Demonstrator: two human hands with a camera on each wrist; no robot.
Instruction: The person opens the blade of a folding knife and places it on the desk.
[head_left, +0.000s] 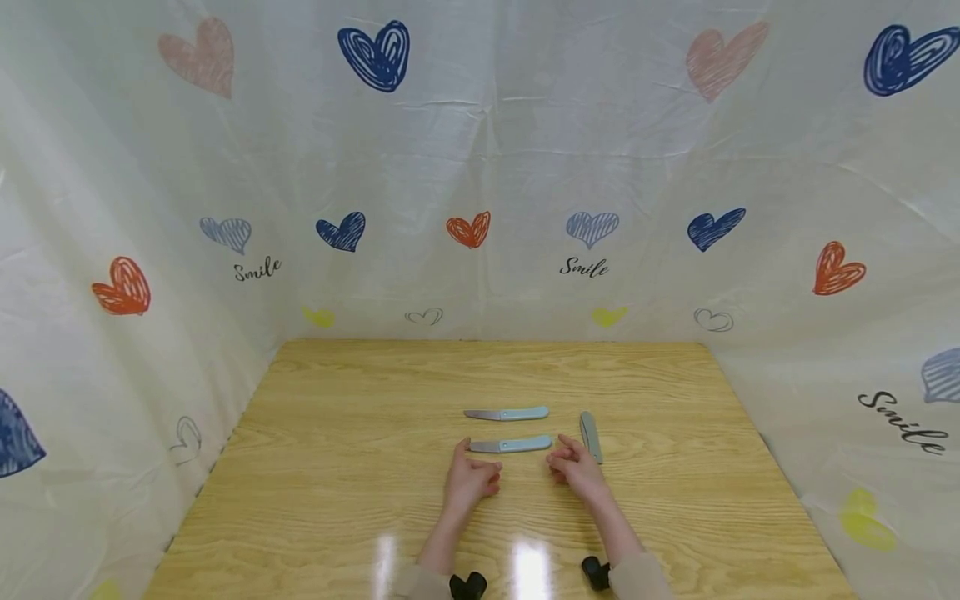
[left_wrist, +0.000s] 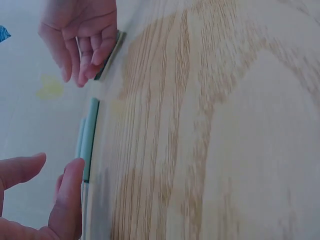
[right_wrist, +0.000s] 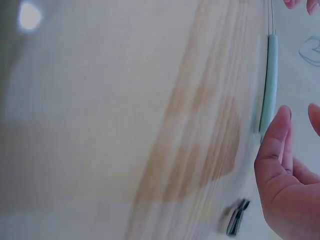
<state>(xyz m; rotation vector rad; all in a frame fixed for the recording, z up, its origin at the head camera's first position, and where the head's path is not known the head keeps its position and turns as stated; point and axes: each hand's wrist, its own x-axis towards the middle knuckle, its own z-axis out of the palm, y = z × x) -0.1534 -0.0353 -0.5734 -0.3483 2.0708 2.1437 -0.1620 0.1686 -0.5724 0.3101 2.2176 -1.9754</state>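
Two knives with light blue handles lie on the table, blades toward the left. The nearer knife [head_left: 517, 445] is between my hands; the farther knife [head_left: 517, 413] lies parallel behind it. My left hand [head_left: 471, 482] is by the nearer blade's tip, a fingertip right at it, thumb and fingers apart. By the handle's end is my right hand [head_left: 577, 472], its fingers loosely bent and holding nothing. Just beyond that hand, a narrow grey-green piece with a dark slot [head_left: 591, 437] lies at a slant; it looks like a folded knife.
The wood-grain table [head_left: 360, 400] stretches to both sides and toward me. A white curtain [head_left: 525, 167] printed with hearts and the word Smile hangs behind the table and along both sides. Light glares off the tabletop near my wrists, which carry black cameras [head_left: 468, 586].
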